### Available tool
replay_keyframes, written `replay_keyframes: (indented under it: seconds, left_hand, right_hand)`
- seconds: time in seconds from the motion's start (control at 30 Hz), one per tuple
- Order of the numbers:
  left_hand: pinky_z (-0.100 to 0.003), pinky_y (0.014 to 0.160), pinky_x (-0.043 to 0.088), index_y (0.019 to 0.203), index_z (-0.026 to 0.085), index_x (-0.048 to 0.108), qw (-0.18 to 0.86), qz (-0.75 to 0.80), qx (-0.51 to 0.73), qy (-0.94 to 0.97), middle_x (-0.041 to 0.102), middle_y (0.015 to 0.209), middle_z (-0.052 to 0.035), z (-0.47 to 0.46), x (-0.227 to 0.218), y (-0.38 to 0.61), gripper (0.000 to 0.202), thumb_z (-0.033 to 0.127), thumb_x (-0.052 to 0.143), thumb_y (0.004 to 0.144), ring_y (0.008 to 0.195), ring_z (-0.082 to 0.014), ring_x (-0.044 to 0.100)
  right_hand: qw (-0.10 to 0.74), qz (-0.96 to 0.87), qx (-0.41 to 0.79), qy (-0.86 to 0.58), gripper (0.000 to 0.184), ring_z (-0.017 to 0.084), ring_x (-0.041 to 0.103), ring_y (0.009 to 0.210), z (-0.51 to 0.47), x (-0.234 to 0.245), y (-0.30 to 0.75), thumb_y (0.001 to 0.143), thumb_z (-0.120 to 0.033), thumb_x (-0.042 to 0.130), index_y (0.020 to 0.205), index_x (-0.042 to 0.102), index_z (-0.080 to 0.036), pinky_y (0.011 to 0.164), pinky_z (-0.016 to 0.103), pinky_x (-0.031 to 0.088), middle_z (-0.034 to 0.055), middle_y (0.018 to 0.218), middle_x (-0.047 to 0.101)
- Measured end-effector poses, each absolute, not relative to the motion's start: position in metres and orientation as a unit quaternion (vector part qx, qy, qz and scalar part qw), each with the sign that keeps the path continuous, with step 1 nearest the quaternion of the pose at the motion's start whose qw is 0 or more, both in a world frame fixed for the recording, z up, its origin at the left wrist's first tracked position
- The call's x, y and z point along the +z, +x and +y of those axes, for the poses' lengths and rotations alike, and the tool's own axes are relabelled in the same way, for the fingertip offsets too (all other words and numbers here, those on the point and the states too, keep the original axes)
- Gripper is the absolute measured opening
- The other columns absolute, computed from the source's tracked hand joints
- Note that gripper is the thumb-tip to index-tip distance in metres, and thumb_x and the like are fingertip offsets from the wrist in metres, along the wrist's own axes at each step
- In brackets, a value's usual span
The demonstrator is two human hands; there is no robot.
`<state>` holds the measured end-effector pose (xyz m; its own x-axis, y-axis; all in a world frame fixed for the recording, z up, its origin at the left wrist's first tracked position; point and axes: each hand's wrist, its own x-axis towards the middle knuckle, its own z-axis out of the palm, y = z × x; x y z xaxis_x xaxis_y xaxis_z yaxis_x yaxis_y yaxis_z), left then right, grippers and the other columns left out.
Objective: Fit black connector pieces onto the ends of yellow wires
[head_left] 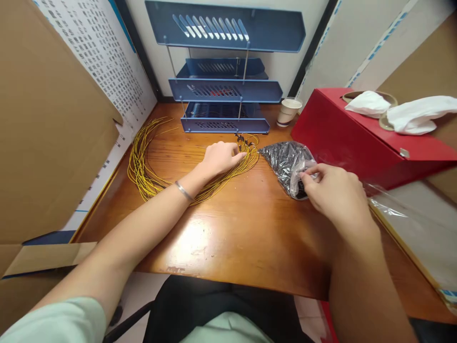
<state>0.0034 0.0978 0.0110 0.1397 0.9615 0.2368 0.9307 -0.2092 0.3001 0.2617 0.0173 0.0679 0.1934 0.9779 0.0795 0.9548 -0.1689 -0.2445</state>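
A bundle of thin yellow wires [143,162] lies looped across the wooden desk [232,228], with dark ends near the middle. My left hand [220,158] rests on the wire ends, fingers curled and pinching them. My right hand [335,195] pinches the open edge of a clear plastic bag [285,162] full of small black parts, which lies on the desk to the right of the wires.
A blue three-tier paper tray [224,90] stands at the back. A paper cup [288,112] sits beside it. A red box [357,138] with white cloths on top is at the right. Cardboard [46,124] walls the left side. Clear plastic [403,209] lies at right.
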Motion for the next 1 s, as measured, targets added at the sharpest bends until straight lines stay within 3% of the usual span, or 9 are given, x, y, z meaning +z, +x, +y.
replay_keyframes:
  seconds: [0.2,0.33,0.5,0.63,0.8,1.0]
  left_hand:
    - [-0.032,0.069,0.043,0.093,0.021,0.075,0.074,0.633,0.147,0.757,0.077,0.088,-0.0075,0.053,0.021,-0.015,0.045,0.063,0.058,0.092,0.078,-0.0226,0.064]
    - [-0.039,0.082,0.046,0.111,0.019,0.075,0.019,0.620,0.094,0.778,0.072,0.113,-0.0133,0.034,0.023,-0.023,0.055,0.067,0.053,0.094,0.106,-0.0310,0.061]
    - [-0.041,0.089,0.043,0.126,0.022,0.071,-0.003,0.576,0.062,0.815,0.067,0.119,-0.0130,0.023,0.019,-0.021,0.061,0.070,0.049,0.095,0.109,-0.0313,0.058]
    - [-0.040,0.088,0.041,0.123,0.019,0.071,-0.015,0.546,0.051,0.836,0.067,0.115,-0.0130,0.016,0.016,-0.017,0.054,0.062,0.051,0.097,0.106,-0.0300,0.059]
    - [-0.038,0.082,0.038,0.115,0.020,0.073,-0.019,0.551,0.054,0.832,0.068,0.108,-0.0106,0.018,0.013,-0.015,0.032,0.037,0.049,0.103,0.100,-0.0265,0.060]
    - [-0.037,0.076,0.036,0.109,0.019,0.074,-0.010,0.547,0.053,0.836,0.068,0.108,-0.0104,0.020,0.012,-0.015,0.031,0.030,0.045,0.104,0.099,-0.0258,0.062]
  right_hand:
    - [0.049,-0.622,0.058,-0.779,0.037,0.041,0.071,0.098,0.019,0.066,0.259,0.092,-0.035,0.048,0.109,0.079,-0.023,0.077,0.048,0.050,0.0206,0.103,0.076]
    - [0.026,-0.613,0.059,-0.787,0.041,0.045,0.071,0.104,0.019,0.066,0.265,0.092,-0.033,0.046,0.113,0.079,-0.022,0.081,0.050,0.050,0.0226,0.106,0.076]
    - [0.020,-0.629,0.056,-0.775,0.044,0.043,0.072,0.104,0.025,0.055,0.274,0.087,-0.039,0.057,0.125,0.075,-0.025,0.079,0.048,0.052,0.0201,0.107,0.077]
    - [0.025,-0.639,0.065,-0.766,0.042,0.042,0.072,0.102,0.031,0.045,0.273,0.083,-0.041,0.061,0.119,0.077,-0.025,0.078,0.047,0.051,0.0187,0.099,0.077]
    - [0.021,-0.628,0.070,-0.775,0.037,0.042,0.072,0.106,0.036,0.040,0.270,0.082,-0.035,0.059,0.112,0.079,-0.027,0.080,0.045,0.051,0.0180,0.107,0.077]
    - [0.020,-0.625,0.083,-0.776,0.035,0.041,0.072,0.107,0.040,0.037,0.271,0.081,-0.037,0.058,0.106,0.080,-0.026,0.082,0.046,0.052,0.0187,0.110,0.077]
